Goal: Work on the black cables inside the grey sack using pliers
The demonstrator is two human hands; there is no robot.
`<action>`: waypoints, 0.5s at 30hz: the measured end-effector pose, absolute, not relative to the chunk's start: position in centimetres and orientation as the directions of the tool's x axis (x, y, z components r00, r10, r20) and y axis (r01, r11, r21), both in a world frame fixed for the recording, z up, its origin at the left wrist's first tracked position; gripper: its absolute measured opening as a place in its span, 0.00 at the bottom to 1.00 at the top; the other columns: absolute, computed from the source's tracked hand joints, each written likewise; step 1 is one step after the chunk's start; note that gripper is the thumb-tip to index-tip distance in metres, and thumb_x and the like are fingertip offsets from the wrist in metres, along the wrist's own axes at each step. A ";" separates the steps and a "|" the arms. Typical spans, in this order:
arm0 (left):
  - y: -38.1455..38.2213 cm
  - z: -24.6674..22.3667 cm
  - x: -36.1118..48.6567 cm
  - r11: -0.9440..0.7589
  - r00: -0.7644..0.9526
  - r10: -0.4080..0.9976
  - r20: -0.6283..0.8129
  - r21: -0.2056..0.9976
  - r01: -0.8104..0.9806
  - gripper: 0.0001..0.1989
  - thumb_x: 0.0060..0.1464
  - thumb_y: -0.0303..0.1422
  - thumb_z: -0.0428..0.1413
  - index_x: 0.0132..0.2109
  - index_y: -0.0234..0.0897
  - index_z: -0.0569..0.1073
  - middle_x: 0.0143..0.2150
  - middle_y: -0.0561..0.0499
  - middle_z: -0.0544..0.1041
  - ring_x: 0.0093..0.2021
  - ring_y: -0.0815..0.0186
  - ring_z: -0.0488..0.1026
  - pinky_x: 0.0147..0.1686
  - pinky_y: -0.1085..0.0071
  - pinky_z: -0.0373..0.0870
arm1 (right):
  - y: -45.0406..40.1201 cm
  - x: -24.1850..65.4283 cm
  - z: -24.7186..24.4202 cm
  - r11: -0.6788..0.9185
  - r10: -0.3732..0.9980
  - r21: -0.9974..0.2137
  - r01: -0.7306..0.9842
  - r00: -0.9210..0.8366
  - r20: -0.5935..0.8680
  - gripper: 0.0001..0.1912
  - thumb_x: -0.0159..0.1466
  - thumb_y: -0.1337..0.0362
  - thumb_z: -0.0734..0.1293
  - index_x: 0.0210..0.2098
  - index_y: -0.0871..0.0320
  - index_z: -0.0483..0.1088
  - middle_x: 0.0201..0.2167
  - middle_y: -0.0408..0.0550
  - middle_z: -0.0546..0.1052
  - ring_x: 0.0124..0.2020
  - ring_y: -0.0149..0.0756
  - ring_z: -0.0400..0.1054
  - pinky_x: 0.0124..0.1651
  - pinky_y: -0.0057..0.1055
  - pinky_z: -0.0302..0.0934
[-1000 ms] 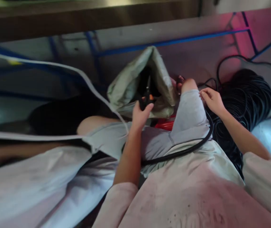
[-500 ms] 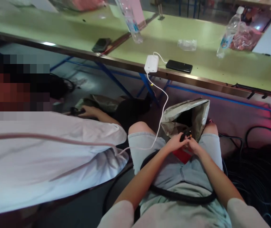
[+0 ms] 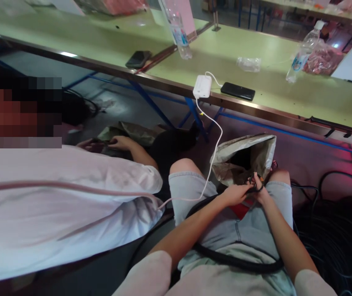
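Observation:
Over my lap, my left hand (image 3: 236,195) is closed on a black cable (image 3: 205,202). Close beside it on the right, my right hand (image 3: 260,191) has its fingers wrapped round black-handled scissors (image 3: 259,182), with a small orange part showing near the fingers. A red item (image 3: 240,211) lies on my lap just below the hands, partly covered by them. Beyond the hands, an open brown woven sack (image 3: 266,154) stands between my knees, its inside dark. The black cable also loops across my waist.
A green table (image 3: 206,45) ahead bears a white power bank (image 3: 202,86), a black phone (image 3: 238,91) and bottles. A white cord (image 3: 219,139) hangs from the power bank. A person in a white shirt (image 3: 102,197) sits at left. Coiled black cables (image 3: 336,230) lie at right.
Both hands have shifted slightly right and down, and the scissors' loops now show around my right fingers. The view has tilted a little. The neighbouring person's hands have moved slightly.

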State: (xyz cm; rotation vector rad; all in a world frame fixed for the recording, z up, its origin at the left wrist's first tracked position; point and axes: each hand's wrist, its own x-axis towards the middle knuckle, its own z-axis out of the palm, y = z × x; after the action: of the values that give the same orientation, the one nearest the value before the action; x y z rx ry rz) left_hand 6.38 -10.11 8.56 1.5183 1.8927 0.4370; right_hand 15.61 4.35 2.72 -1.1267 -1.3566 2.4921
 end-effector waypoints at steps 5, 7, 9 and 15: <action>-9.8 8.6 5.2 0.265 -0.099 0.948 -0.302 0.581 0.770 0.27 0.69 0.35 0.53 0.72 0.48 0.63 0.71 0.44 0.68 0.60 0.54 0.78 0.57 0.61 0.76 | 5.4 16.3 2.1 -0.208 0.651 -0.940 0.271 -0.678 -0.340 0.30 0.51 0.37 0.77 0.32 0.55 0.68 0.23 0.40 0.72 0.25 0.33 0.66 0.31 0.31 0.61; -9.4 9.7 2.9 0.341 -0.212 0.930 -0.300 0.492 0.801 0.25 0.71 0.37 0.51 0.72 0.49 0.64 0.70 0.43 0.69 0.56 0.55 0.79 0.56 0.61 0.76 | 5.8 16.5 1.8 -0.130 0.705 -0.938 0.322 -0.635 -0.316 0.31 0.49 0.38 0.78 0.36 0.54 0.67 0.23 0.39 0.72 0.24 0.34 0.66 0.29 0.31 0.60; -8.9 11.3 0.1 0.441 -0.360 0.895 -0.262 0.407 0.800 0.24 0.73 0.39 0.48 0.72 0.46 0.64 0.65 0.41 0.74 0.54 0.54 0.80 0.55 0.59 0.77 | 6.2 16.6 1.5 -0.130 0.698 -0.920 0.369 -0.625 -0.349 0.32 0.49 0.38 0.77 0.38 0.54 0.65 0.21 0.38 0.71 0.23 0.36 0.67 0.26 0.31 0.59; -7.8 14.0 -2.7 0.471 -0.472 0.877 -0.090 0.356 0.807 0.19 0.67 0.32 0.54 0.63 0.33 0.69 0.59 0.39 0.77 0.60 0.54 0.73 0.60 0.62 0.70 | 6.5 15.9 0.2 -0.137 0.596 -0.937 0.322 -0.728 -0.338 0.30 0.52 0.40 0.76 0.40 0.54 0.65 0.26 0.41 0.76 0.27 0.38 0.75 0.32 0.33 0.66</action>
State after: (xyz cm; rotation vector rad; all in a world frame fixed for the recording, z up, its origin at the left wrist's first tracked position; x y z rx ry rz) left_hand -2.65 -7.84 13.99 1.4424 2.4612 0.3868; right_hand 15.89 6.46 0.18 -1.0439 -1.9138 1.9652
